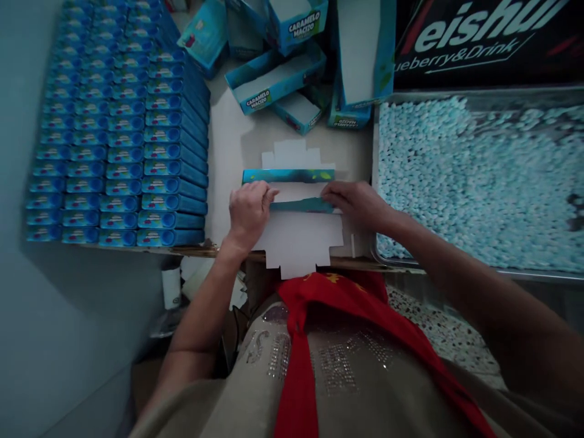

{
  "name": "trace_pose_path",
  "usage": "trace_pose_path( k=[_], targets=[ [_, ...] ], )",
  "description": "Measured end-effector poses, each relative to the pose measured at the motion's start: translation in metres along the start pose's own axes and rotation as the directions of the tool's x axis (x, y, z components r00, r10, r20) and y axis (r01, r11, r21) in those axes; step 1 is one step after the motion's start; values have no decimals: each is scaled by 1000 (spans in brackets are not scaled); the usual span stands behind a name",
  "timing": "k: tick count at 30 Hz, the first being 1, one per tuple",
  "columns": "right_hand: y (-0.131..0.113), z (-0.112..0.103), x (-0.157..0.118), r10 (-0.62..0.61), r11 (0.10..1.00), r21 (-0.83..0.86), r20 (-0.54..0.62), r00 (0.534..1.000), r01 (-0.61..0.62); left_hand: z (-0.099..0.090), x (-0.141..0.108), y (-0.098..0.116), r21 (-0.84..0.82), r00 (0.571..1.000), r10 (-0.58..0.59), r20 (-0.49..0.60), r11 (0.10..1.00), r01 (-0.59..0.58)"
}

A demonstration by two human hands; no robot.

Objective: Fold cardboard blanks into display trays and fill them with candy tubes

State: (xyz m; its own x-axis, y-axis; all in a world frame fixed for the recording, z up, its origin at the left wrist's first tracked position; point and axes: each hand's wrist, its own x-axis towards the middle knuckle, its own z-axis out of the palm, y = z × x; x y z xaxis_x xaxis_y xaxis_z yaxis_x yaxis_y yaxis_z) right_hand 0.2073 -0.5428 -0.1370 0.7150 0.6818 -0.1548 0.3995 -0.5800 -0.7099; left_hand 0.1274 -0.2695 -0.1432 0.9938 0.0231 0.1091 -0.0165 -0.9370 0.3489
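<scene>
A partly folded cardboard box point(301, 205) lies in front of me, its blue printed sides raised and its white inside showing. My left hand point(250, 208) pinches the left end of its near side. At the right end of the same side, my right hand point(358, 204) has its fingers pressed together on the cardboard. White unfolded flaps point(298, 237) spread toward me and reach over the table's front edge. More white tabs point(291, 155) stick out beyond the far blue side.
Stacked blue boxes point(176, 152) fill the table's left side. Open blue boxes point(274, 79) lie in a heap at the back. A metal tray point(375, 182) of pale blue candies point(474, 176) stands on the right, with a black printed box point(483, 42) behind it.
</scene>
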Motion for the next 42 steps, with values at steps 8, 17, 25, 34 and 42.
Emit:
trace_pose_path(
  k=[8,17,25,34,42],
  targets=[
    [-19,17,-12,107,914,-393,-12,994,-103,11,25,15,217,935,-248,253,957,195],
    [-44,76,-10,-160,764,-635,-13,987,116,22,23,11,27,951,-224,213,974,223],
    [-19,71,15,-229,769,-603,51,972,213,16,-11,-35,-175,928,371,36,916,-360],
    [-33,69,10,-6,779,-624,84,996,57,34,-19,-25,194,927,323,192,913,-358],
    [-46,44,12,173,828,-560,192,966,-37,17,-25,1,159,949,91,303,977,-144]
  ],
)
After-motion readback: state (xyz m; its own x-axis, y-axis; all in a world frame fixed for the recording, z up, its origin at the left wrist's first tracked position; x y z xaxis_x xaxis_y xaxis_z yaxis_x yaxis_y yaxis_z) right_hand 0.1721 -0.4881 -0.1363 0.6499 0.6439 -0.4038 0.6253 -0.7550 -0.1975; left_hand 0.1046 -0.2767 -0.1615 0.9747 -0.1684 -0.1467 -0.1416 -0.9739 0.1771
